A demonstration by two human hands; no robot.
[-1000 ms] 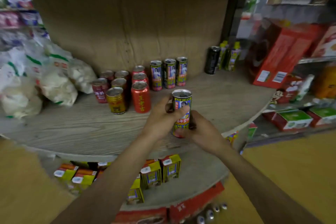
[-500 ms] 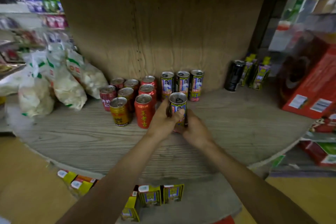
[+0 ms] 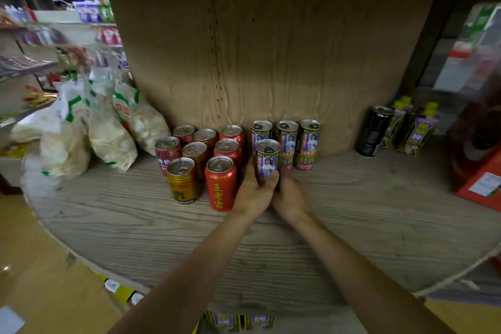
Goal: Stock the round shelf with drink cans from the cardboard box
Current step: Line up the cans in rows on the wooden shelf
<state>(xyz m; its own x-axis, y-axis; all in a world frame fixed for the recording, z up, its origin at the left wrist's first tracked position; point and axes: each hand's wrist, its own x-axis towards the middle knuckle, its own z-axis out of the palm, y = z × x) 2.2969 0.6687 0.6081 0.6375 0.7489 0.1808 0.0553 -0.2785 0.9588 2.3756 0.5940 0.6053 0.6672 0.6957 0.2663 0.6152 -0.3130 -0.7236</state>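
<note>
A slim drink can [image 3: 267, 158] with a picture label stands upright on the round wooden shelf [image 3: 352, 225], just in front of a row of three matching cans [image 3: 287, 141] at the back wall. My left hand [image 3: 252, 192] grips its lower left side, thumb across the front. My right hand [image 3: 290, 195] holds it from the lower right. Red and gold cans [image 3: 200, 163] stand bunched immediately to the left of my left hand. The cardboard box is out of view.
White snack bags [image 3: 103, 130] lie at the shelf's left. A black can [image 3: 372, 131] and small yellow cartons [image 3: 414, 130] stand at the back right, and a red box [image 3: 479, 182] is at the far right. Juice cartons [image 3: 238, 323] sit on the tier below.
Both hands carried the slim can forward over the shelf, from near the front edge to just before the back row. The view moved closer to the shelf.
</note>
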